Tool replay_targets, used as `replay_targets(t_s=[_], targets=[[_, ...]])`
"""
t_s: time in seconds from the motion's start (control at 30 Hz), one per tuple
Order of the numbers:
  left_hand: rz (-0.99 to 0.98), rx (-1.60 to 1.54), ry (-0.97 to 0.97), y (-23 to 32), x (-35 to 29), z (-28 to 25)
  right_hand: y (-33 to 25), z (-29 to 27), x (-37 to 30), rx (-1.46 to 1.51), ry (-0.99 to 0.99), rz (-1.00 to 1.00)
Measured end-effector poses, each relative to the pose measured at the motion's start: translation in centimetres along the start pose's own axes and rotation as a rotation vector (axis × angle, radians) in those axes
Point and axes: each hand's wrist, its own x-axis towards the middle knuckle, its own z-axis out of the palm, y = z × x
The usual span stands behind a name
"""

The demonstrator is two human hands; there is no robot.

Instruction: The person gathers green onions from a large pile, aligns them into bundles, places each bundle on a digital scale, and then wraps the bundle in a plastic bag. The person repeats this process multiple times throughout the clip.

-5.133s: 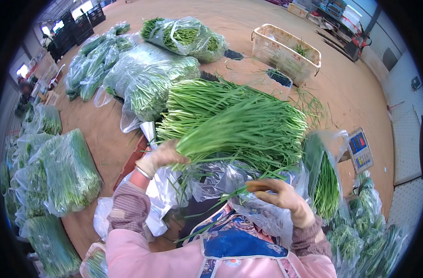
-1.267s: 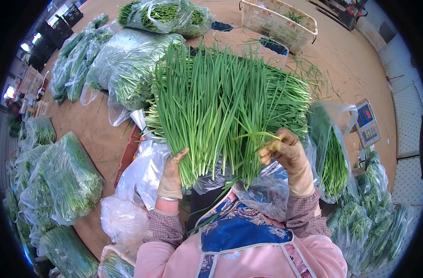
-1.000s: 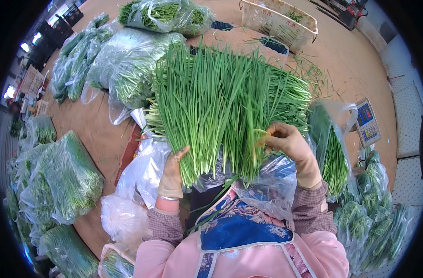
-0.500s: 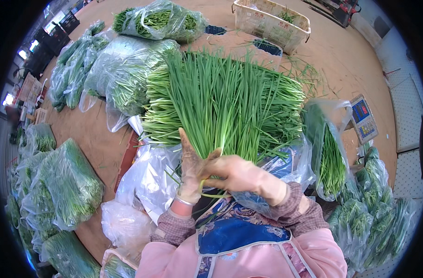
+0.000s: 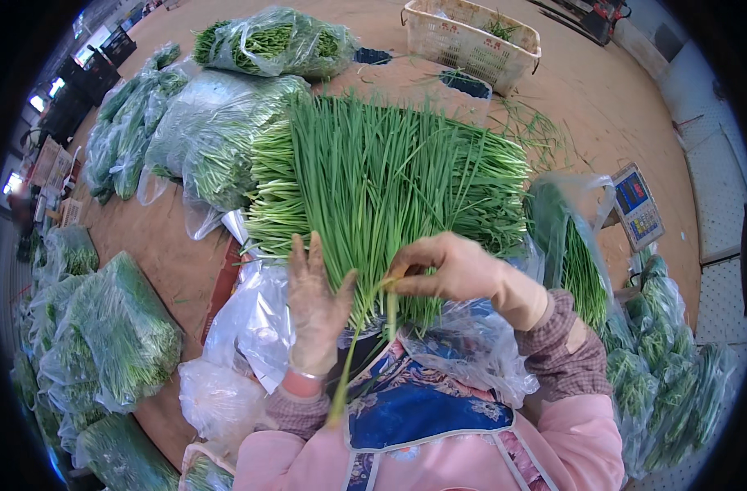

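In front of me a thick pile of green garlic chives (image 5: pixel 373 176) lies with leaf tips pointing away and stalk ends towards me. My left hand (image 5: pixel 316 307), in a thin soiled glove, rests palm down with fingers spread beside the lower left stalk ends. Just right of those ends, my gloved right hand (image 5: pixel 463 278) pinches a yellowish chive leaf (image 5: pixel 387 285) between thumb and forefinger. A blurred loose leaf (image 5: pixel 340 385) hangs down between my forearms. More chives (image 5: pixel 271 184) lie crosswise under the pile, pale stalks to the left.
Bagged greens (image 5: pixel 226 123) stand at the far left, with more bags (image 5: pixel 128 335) nearer. A digital scale (image 5: pixel 638 204) and an opened bag of chives (image 5: pixel 574 254) are at right. Beyond the pile stands a white plastic crate (image 5: pixel 471 45). Crumpled clear plastic (image 5: pixel 250 315) lies beside my left arm.
My hands were together at the stalk ends and are now apart. The left has opened out flat; the right has moved right, pinching the leaf. The chives spread lower towards me.
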Motion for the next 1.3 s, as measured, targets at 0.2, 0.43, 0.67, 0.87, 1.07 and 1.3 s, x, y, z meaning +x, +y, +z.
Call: replay_targets(t_s=[0.2, 0.43, 0.67, 0.87, 1.07, 1.3], targets=[[0.524, -0.004, -0.344, -0.4, -0.9, 1.8, 1.8, 1.6, 0.7, 0.574, 0.154, 0.109], [0.609, 0.019, -0.326, 0.5, -0.8, 5.0, 0.7, 0.6, -0.7, 0.463, 0.093, -0.021], [0.659, 0.067, -0.254, -0.7, -1.1, 5.7, -0.6, -1.3, -0.9, 0.498, 0.128, -0.004], [0.649, 0.203, -0.351, -0.7, -1.0, 5.3, -2.8, -8.9, -2.0, 0.524, 0.514, -0.299], [0.6, -0.119, -0.455, 1.1, -1.7, 0.2, 8.4, -16.1, 0.2, 0.355, 0.924, 0.148], [-0.307, -0.221, 0.099, -17.8, -3.2, 3.2, 4.7, 3.2, 4.8, 0.384, 0.298, 0.132]])
